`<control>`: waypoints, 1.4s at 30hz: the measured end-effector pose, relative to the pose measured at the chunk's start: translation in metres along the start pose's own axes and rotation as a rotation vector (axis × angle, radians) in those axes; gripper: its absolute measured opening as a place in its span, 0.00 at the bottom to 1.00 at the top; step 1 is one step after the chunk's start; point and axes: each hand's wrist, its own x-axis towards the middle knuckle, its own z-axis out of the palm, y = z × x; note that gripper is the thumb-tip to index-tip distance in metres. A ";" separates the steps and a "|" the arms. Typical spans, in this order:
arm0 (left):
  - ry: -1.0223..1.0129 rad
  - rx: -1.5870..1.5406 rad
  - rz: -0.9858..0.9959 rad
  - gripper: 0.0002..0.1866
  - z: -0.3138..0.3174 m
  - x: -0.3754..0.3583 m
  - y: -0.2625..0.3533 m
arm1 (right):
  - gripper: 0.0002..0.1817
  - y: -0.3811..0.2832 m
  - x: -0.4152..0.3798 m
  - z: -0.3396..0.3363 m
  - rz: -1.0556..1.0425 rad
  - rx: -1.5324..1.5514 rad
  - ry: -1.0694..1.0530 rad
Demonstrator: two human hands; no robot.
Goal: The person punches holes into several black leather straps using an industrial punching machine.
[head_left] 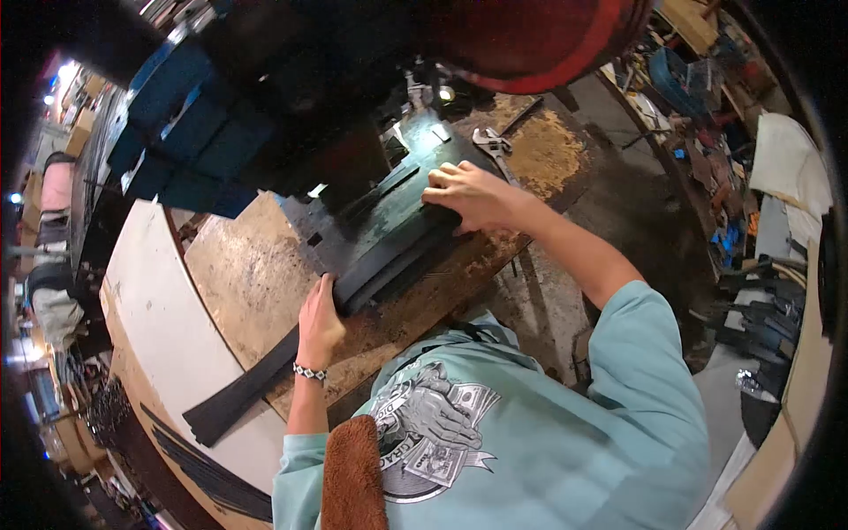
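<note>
A long black strip, perhaps leather, runs from the lower left up along the front edge of a machine's metal plate. My left hand, with a beaded bracelet at the wrist, grips the strip, thumb on top and fingers partly hidden. Farther along, my right hand is curled over the strip's upper part by the plate; its fingertips are bent and the thumb is beneath. The strip looks layered or folded between my hands. Above the plate is the machine's dark head, with a lamp shining near its working point.
An adjustable wrench lies on the worn wooden table, just beyond my right hand. A large red-rimmed wheel hangs overhead. More black strips rest at lower left by a white board. Scraps are piled at right.
</note>
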 end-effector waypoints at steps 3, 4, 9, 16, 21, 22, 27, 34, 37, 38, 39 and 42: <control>-0.164 -0.135 -0.130 0.38 -0.017 0.011 0.007 | 0.42 0.009 0.010 -0.007 -0.023 0.106 -0.051; -0.163 -0.143 -0.119 0.38 -0.015 0.015 0.007 | 0.42 0.009 0.009 -0.007 -0.036 0.095 -0.053; 0.073 -0.158 -0.032 0.28 0.001 0.003 0.003 | 0.54 0.004 -0.008 0.012 0.030 0.018 -0.002; -0.101 -0.233 -0.152 0.40 -0.039 -0.045 -0.033 | 0.47 -0.044 0.019 0.012 0.161 -0.054 -0.034; -0.224 -0.011 -0.384 0.51 -0.069 -0.175 -0.145 | 0.46 -0.062 0.025 -0.003 0.262 -0.021 -0.112; -0.267 0.042 -0.416 0.54 -0.074 -0.199 -0.164 | 0.46 -0.061 0.024 -0.001 0.264 -0.034 -0.097; -0.315 0.331 -0.588 0.59 -0.113 -0.274 -0.229 | 0.46 -0.060 0.025 0.002 0.285 -0.071 -0.123; -0.273 0.411 -0.564 0.48 -0.134 -0.312 -0.304 | 0.47 -0.073 0.035 -0.006 0.309 -0.101 -0.185; -0.225 0.461 -0.499 0.38 -0.121 -0.308 -0.317 | 0.45 -0.066 0.034 -0.002 0.288 -0.117 -0.169; -0.278 0.406 -0.506 0.36 -0.128 -0.302 -0.316 | 0.45 -0.063 0.030 0.001 0.281 -0.124 -0.159; -0.331 0.349 -0.516 0.34 -0.140 -0.295 -0.312 | 0.45 -0.063 0.027 0.004 0.304 -0.142 -0.180; -0.406 0.349 -0.460 0.35 -0.142 -0.296 -0.327 | 0.45 -0.057 0.026 0.005 0.314 -0.179 -0.206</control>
